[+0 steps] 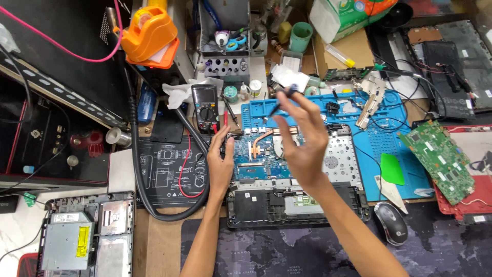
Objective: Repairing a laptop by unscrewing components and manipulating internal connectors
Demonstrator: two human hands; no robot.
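Note:
An opened laptop (341, 159) lies in front of me, its blue motherboard (256, 159) and copper heat pipe (259, 138) exposed. My left hand (220, 166) rests flat on the laptop's left edge, fingers together, holding nothing. My right hand (302, 138) is raised above the board and pinches a thin dark tool (282, 100) between thumb and fingers, its tip pointing up and left.
A blue work mat (379, 133) lies under and behind the laptop. A multimeter (205, 107) with red lead stands at the back left, a green circuit board (443, 159) at right, a mouse (392, 223) near right, a thick black hose (141, 174) at left, another opened device (87, 236) at bottom left.

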